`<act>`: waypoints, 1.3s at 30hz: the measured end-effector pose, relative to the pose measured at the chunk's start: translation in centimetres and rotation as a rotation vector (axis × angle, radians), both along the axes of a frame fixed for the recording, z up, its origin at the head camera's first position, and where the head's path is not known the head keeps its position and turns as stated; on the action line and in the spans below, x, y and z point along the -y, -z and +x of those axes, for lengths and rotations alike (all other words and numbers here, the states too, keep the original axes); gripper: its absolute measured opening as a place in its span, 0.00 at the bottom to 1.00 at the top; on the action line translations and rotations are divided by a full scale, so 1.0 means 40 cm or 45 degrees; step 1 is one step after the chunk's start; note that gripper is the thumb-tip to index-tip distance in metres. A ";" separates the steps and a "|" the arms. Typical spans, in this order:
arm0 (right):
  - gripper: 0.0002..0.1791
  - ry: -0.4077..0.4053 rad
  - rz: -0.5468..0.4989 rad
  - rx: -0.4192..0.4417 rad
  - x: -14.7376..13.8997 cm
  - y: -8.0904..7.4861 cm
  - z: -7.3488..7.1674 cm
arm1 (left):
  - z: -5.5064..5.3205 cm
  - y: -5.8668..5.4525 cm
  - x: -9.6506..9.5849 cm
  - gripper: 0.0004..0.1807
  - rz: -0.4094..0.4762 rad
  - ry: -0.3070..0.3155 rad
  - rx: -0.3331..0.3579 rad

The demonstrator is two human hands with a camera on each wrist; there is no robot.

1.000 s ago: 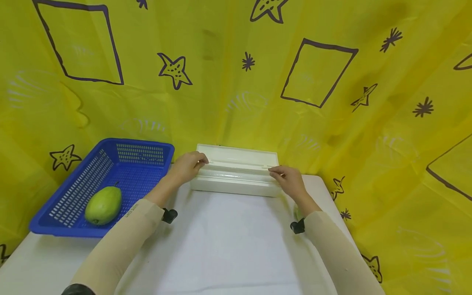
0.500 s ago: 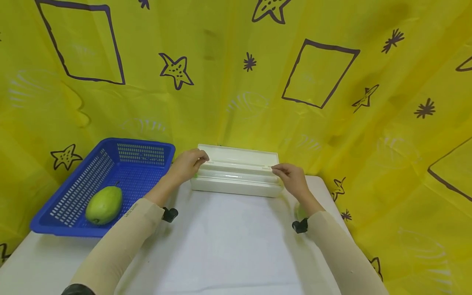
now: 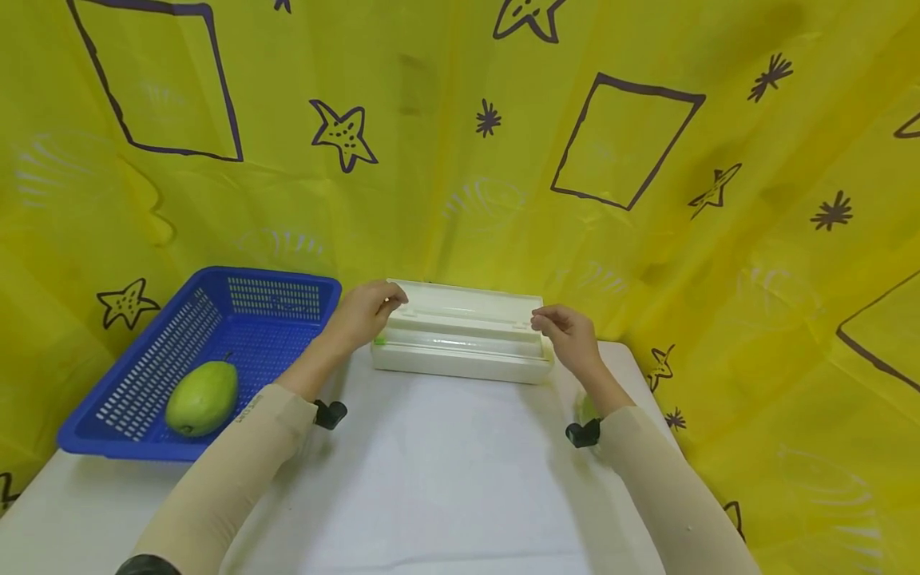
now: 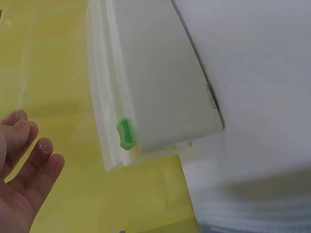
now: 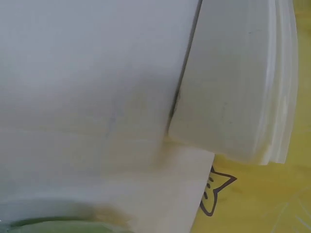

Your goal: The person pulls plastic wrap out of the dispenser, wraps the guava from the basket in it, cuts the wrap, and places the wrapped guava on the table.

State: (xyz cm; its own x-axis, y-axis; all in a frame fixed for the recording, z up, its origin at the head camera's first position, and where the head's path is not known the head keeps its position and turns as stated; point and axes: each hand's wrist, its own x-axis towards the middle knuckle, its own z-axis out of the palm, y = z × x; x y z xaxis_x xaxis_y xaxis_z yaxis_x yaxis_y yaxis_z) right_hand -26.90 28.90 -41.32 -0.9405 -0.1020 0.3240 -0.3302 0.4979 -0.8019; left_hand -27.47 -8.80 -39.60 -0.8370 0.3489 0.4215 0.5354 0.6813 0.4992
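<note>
A long white cling film dispenser (image 3: pixel 460 366) stands at the back of the table with its lid (image 3: pixel 467 300) raised. A shiny roll (image 3: pixel 460 342) lies inside. My left hand (image 3: pixel 362 315) is above the dispenser's left end. In the left wrist view its thumb and fingertips pinch clear cling film (image 4: pixel 24 80), which stretches upward. My right hand (image 3: pixel 571 339) is at the dispenser's right end, thumb and fingertips together in a pinch; the film there is too clear to make out. The right wrist view does not show that hand. A green piece (image 4: pixel 126 133) sits at the dispenser's left end.
A blue plastic basket (image 3: pixel 302 279) on the left holds a green mango-like fruit (image 3: pixel 203 398). Something green (image 3: pixel 585 409) is partly hidden behind my right wrist. A yellow patterned curtain (image 3: pixel 431 160) hangs behind the white-covered table (image 3: pixel 446 471).
Both hands have risen slightly, and the right has shifted a little to the right. More of the roll and the green piece shows in the dispenser. The basket and fruit stay put.
</note>
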 end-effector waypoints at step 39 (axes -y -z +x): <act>0.11 -0.026 -0.184 -0.142 0.037 -0.179 0.076 | 0.046 -0.112 0.009 0.07 0.120 -0.021 -0.159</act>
State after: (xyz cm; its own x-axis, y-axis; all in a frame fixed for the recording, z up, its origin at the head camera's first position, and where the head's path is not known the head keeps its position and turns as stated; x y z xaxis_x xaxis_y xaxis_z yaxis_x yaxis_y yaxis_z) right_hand -23.87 27.43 -34.17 -0.8961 -0.0655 0.4390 -0.4302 0.3721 -0.8225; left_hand -25.63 -9.17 -35.10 -0.7812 0.2893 0.5532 0.5865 0.6437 0.4916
